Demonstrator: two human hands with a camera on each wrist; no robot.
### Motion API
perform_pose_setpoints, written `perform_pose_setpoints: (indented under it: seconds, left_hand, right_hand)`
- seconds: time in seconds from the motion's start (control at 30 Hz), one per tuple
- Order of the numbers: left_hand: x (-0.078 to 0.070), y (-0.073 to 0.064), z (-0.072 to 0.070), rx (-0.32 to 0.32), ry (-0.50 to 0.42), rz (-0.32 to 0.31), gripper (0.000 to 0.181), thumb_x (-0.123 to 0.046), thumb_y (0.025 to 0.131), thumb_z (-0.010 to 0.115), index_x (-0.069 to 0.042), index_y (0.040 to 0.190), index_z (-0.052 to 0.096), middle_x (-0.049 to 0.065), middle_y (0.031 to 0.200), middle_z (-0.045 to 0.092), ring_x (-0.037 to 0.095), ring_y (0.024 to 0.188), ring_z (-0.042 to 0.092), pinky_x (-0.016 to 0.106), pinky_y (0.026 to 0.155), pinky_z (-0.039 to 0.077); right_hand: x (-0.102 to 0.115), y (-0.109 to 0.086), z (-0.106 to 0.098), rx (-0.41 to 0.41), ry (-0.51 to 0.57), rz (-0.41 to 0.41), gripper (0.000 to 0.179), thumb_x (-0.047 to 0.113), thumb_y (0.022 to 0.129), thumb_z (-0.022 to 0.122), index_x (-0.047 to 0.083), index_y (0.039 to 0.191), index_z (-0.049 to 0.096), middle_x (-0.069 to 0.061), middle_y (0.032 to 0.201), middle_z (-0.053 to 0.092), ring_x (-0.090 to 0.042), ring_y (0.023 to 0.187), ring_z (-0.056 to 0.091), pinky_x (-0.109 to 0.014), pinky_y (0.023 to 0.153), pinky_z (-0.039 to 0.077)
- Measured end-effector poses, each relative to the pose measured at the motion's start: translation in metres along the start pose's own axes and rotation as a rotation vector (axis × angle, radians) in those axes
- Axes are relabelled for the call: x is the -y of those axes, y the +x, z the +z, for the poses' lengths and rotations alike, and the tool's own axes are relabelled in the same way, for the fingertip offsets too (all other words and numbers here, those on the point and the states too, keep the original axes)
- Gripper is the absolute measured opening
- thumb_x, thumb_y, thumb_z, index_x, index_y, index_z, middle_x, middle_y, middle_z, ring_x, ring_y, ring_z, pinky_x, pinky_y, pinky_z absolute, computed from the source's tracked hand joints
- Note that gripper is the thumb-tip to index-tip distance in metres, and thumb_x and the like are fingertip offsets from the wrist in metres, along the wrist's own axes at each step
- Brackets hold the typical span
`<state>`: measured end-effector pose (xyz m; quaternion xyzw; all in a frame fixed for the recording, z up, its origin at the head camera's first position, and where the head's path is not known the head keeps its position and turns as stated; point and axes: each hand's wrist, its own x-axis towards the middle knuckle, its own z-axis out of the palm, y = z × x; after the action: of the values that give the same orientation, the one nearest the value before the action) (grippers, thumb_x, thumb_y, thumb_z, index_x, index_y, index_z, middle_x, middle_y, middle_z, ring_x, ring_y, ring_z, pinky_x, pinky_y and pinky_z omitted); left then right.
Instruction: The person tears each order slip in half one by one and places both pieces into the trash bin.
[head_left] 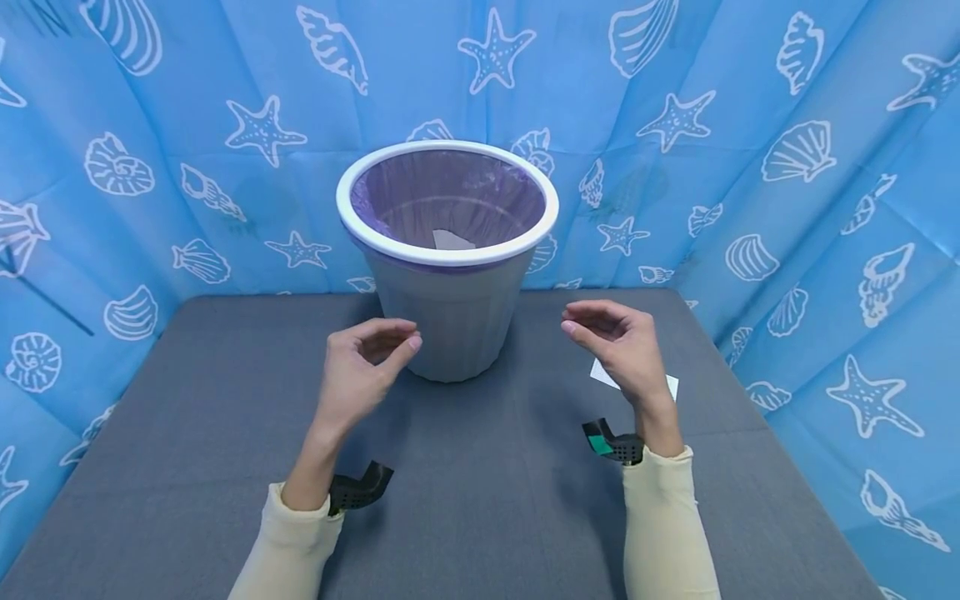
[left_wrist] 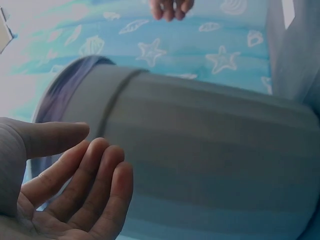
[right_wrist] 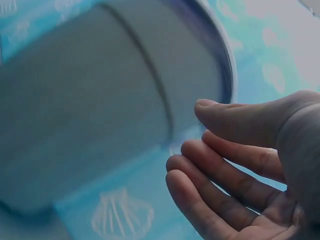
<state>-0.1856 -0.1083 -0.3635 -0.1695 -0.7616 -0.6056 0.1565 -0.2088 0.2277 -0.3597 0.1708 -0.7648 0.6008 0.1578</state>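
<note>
A grey trash bin (head_left: 453, 304) with a white rim and a purple bag lining stands at the back of the table. Inside it a white piece of paper (head_left: 452, 240) shows against the liner. My left hand (head_left: 366, 362) hovers in front of the bin's left side, fingers loosely bent and holding nothing. To the right of the bin my right hand (head_left: 618, 342) is raised in the same loose curve, also with nothing in it. Beneath the right hand lies a white sheet of paper (head_left: 672, 387), partly hidden by the wrist. Both wrist views show the bin's ribbed wall (left_wrist: 200, 150) beyond the fingers.
The grey table (head_left: 480, 517) stretches under both forearms. A blue curtain (head_left: 262, 75) with white shells and starfish hangs behind the bin and along both sides. Each wrist wears a black camera mount (head_left: 362, 487).
</note>
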Motion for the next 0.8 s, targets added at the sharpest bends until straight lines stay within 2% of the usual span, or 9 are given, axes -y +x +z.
perform_pose_setpoints:
  seconds: [0.13,0.2,0.43,0.53,0.63,0.73,0.8]
  left_hand:
    - [0.003,0.0,0.01,0.033,-0.012,0.007,0.021,-0.005,0.092,0.075,0.004,0.111,0.073,0.012,0.103,0.074,0.022,0.091,0.071,0.031,0.083,0.057]
    - [0.006,-0.001,0.017,0.051,-0.019,0.009,0.021,-0.005,0.092,0.075,0.004,0.111,0.073,0.012,0.103,0.074,0.023,0.09,0.071,0.035,0.083,0.057]
    - [0.018,-0.004,0.049,0.121,-0.023,-0.01,0.02,-0.007,0.091,0.076,0.001,0.11,0.074,0.008,0.101,0.074,0.02,0.091,0.071,0.037,0.083,0.058]
    - [0.025,-0.004,0.066,0.161,-0.018,-0.014,0.019,-0.008,0.092,0.076,-0.002,0.11,0.075,0.008,0.101,0.074,0.018,0.09,0.071,0.036,0.082,0.058]
    - [0.031,-0.001,0.084,0.205,-0.015,-0.014,0.021,-0.008,0.092,0.075,-0.002,0.112,0.074,0.011,0.103,0.073,0.019,0.091,0.071,0.034,0.083,0.058]
    - [0.038,0.003,0.103,0.265,-0.002,-0.023,0.026,-0.009,0.093,0.074,0.001,0.117,0.071,0.013,0.108,0.072,0.022,0.095,0.071,0.033,0.086,0.057]
    - [0.042,0.007,0.115,0.309,0.02,-0.034,0.03,-0.012,0.094,0.073,0.001,0.121,0.069,0.012,0.112,0.071,0.024,0.1,0.07,0.033,0.089,0.055]
  right_hand:
    - [-0.018,-0.001,-0.02,-0.056,-0.056,0.052,0.029,0.002,0.091,0.075,-0.012,0.116,0.068,-0.004,0.101,0.072,-0.01,0.09,0.071,-0.022,0.081,0.056]
    - [-0.027,-0.003,-0.029,-0.086,-0.096,0.085,0.031,0.003,0.091,0.076,-0.012,0.117,0.067,-0.003,0.101,0.072,-0.006,0.088,0.07,-0.02,0.079,0.056]
    - [-0.063,-0.014,-0.057,-0.169,-0.296,0.226,0.037,0.011,0.092,0.077,-0.01,0.12,0.067,-0.027,0.11,0.069,0.005,0.083,0.064,-0.012,0.074,0.051]
    - [-0.078,-0.019,-0.067,-0.166,-0.42,0.287,0.039,0.016,0.093,0.076,-0.009,0.122,0.067,-0.028,0.113,0.069,-0.007,0.088,0.068,-0.016,0.075,0.053]
    - [-0.091,-0.023,-0.076,-0.129,-0.534,0.33,0.043,0.02,0.094,0.076,-0.009,0.124,0.066,-0.029,0.117,0.067,-0.031,0.099,0.07,-0.035,0.081,0.057]
    - [-0.101,-0.028,-0.085,-0.086,-0.608,0.375,0.048,0.021,0.094,0.075,-0.01,0.128,0.063,-0.032,0.126,0.062,-0.047,0.116,0.06,-0.056,0.092,0.05]
    - [-0.106,-0.031,-0.091,-0.047,-0.654,0.403,0.053,0.022,0.093,0.075,-0.011,0.13,0.06,-0.035,0.131,0.058,-0.051,0.123,0.052,-0.062,0.096,0.045]
